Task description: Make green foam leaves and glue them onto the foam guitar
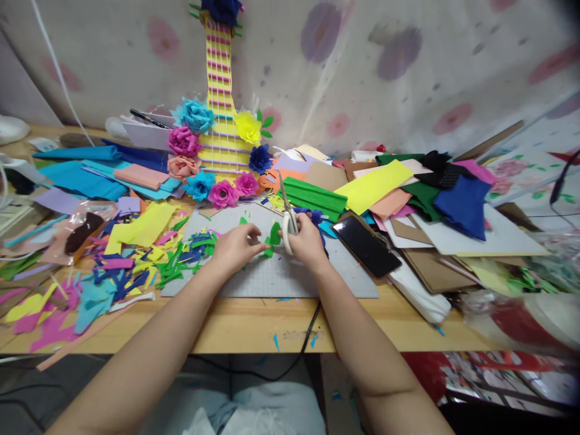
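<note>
My right hand (pixel 308 241) is wrapped around the white handles of a pair of scissors (pixel 288 212), whose blades point away from me. Just left of it, a small green paper leaf (pixel 274 233) stands out above the grey cutting mat (pixel 344 275). Over the mat, my left hand (pixel 236 249) has its thumb and fingers apart, and the thumb tip reaches to the green paper bits by the leaf. Whether the thumb touches them is hard to tell. Behind the hands stands a yellow paper guitar (pixel 220 130) with crepe paper flowers around its body.
Colourful paper scraps (pixel 136 266) cover the table's left side. A black phone (pixel 367 246) lies at the mat's right edge. Behind it are a folded green crepe sheet (pixel 312 198), a yellow sheet (pixel 376 186) and stacked cardboard. A black cable (pixel 312 323) hangs over the front edge.
</note>
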Demonstrator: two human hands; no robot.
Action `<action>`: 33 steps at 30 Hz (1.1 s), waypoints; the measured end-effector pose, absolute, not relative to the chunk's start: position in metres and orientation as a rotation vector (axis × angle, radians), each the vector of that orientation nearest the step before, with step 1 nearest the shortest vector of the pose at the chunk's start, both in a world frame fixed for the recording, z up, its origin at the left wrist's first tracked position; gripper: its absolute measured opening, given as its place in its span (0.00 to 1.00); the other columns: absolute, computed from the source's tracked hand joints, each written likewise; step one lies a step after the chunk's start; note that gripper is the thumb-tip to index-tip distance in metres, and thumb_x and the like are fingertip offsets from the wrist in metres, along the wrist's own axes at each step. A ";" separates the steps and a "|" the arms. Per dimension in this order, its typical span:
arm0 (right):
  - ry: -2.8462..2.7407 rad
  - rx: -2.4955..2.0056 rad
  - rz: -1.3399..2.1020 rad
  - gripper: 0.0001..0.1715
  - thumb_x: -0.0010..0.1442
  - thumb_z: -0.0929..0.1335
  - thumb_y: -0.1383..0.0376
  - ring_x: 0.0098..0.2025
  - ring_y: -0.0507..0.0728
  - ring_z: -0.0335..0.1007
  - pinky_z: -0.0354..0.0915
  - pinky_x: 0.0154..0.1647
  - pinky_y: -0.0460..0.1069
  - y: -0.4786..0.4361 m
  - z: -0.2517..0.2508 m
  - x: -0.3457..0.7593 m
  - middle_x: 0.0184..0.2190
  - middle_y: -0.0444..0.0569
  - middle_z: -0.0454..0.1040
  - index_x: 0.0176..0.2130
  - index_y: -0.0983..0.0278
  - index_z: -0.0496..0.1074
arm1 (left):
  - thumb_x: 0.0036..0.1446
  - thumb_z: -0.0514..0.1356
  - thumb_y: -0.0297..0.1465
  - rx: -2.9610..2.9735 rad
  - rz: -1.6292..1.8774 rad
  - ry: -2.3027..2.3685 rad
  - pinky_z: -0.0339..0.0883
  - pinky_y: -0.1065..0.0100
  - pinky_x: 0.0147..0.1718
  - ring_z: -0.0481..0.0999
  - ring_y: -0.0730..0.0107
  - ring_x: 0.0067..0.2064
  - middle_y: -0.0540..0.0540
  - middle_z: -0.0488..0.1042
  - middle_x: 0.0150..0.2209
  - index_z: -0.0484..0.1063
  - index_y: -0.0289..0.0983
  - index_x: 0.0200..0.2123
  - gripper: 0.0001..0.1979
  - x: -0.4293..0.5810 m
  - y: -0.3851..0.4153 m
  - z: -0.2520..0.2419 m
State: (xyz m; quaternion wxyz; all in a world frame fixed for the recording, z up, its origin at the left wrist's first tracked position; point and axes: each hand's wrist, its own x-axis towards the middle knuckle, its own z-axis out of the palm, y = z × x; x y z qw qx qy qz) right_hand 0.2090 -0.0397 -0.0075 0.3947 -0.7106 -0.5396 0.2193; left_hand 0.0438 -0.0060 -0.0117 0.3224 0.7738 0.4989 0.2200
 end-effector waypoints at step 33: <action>-0.960 -1.372 1.102 0.26 0.33 0.73 0.57 0.20 0.46 0.59 0.57 0.21 0.43 -0.033 -0.018 0.198 0.22 0.38 0.65 0.31 0.63 0.61 | 0.37 0.65 0.31 0.972 0.906 0.941 0.68 0.70 0.30 0.71 0.76 0.27 0.52 0.70 0.25 0.66 0.34 0.29 0.14 0.061 -0.010 -0.015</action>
